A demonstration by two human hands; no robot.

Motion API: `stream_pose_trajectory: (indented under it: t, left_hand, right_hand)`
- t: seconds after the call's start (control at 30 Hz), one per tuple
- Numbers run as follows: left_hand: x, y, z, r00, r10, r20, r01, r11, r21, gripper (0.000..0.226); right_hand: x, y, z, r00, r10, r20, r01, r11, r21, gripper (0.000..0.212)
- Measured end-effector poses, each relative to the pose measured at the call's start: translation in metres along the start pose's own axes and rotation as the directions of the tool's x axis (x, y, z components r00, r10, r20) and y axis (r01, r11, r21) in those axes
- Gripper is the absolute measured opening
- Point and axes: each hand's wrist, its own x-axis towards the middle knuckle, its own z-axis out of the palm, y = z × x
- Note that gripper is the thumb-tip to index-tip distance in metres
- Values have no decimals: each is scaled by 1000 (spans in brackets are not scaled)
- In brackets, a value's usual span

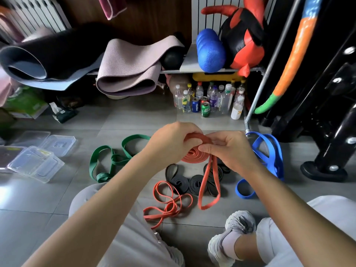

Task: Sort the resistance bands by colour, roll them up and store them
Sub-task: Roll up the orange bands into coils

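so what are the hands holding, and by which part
Both hold one wide orange band: the left hand grips its rolled-up coil, the right hand pinches the strap beside the coil; the rest hangs free.

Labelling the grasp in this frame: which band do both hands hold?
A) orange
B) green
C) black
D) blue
A: the left hand and right hand pinch the part-rolled orange band, its loose end hanging down; the green bands, black bands and blue bands lie on the floor.
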Motion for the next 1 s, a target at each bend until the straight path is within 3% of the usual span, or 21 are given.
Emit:
stream_pose_trajectory:
  t: [0.17, 0.3, 0.37, 0.47, 0.57, 0.8, 1.0]
  left_hand:
    - [3, -1, -1, 999, -45, 9, 45, 997, -63, 16]
    - [4, -5, 1, 994, -77, 81, 73, 996, 56, 19]
    - [5, -7, 1, 995, -70, 67, 66, 996, 56, 18]
    - [6, -11, 0, 995, -84, 60, 86, 996, -34, 16]
    - [4, -18, 0, 987, -148, 62, 159, 948, -275, 10]
    - [-9, -25, 3, 935, -348, 65, 269, 579, -769, 18]
    - [-21, -21, 26, 912, -371, 173, 257, 189, -948, 25]
  right_hand:
    - [1, 1, 0, 1000, -8, -6, 8, 999, -38, 25]
    - [3, 1, -2, 999, -49, 3, 49, 982, -181, 25]
    - [4, 0, -4, 999, -54, 3, 54, 985, -166, 25]
    - [3, 0, -7, 999, -44, 16, 45, 996, -75, 30]
    - [-1, 4, -11, 999, -18, 38, 16, 999, 33, 31]
    - [-12, 10, -11, 992, -24, -125, 43, 988, 146, 28]
    - [-12, 12, -8, 977, 8, -212, 43, 971, 236, 21]
